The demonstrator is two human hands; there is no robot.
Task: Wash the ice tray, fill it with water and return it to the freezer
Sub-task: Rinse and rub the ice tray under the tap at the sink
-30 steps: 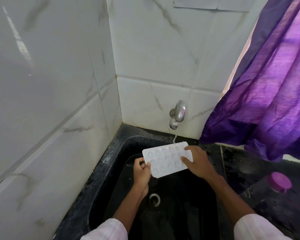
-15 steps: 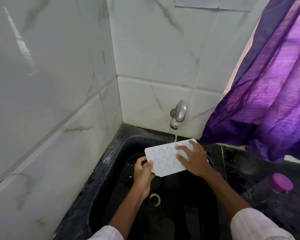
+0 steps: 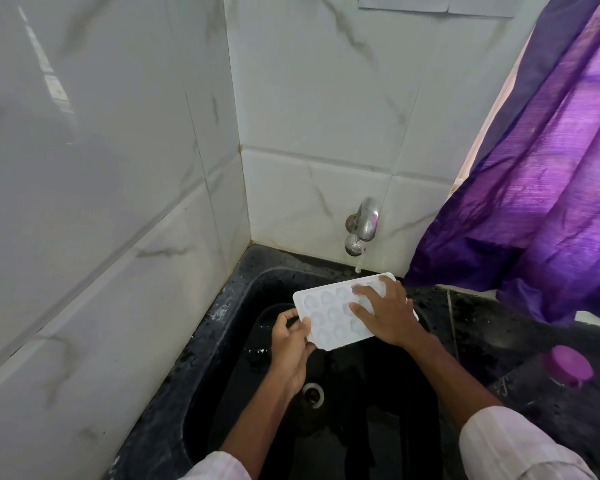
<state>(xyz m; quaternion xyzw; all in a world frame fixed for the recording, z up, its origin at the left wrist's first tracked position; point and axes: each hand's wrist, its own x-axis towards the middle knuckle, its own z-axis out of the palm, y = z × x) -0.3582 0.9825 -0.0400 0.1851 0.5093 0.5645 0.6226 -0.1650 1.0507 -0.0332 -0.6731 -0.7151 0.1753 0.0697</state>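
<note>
The ice tray (image 3: pixel 329 315) sits tilted under the tap (image 3: pixel 362 225) at 12 o'clock; left hand (image 3: pixel 291 344) grips its corner, right hand (image 3: pixel 387 315) lies spread flat on it.

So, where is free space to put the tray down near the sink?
The sink bottom around the drain is bare. The counter between sink and curtain is bare too. The near-right corner is taken by a purple-capped bottle.
</note>
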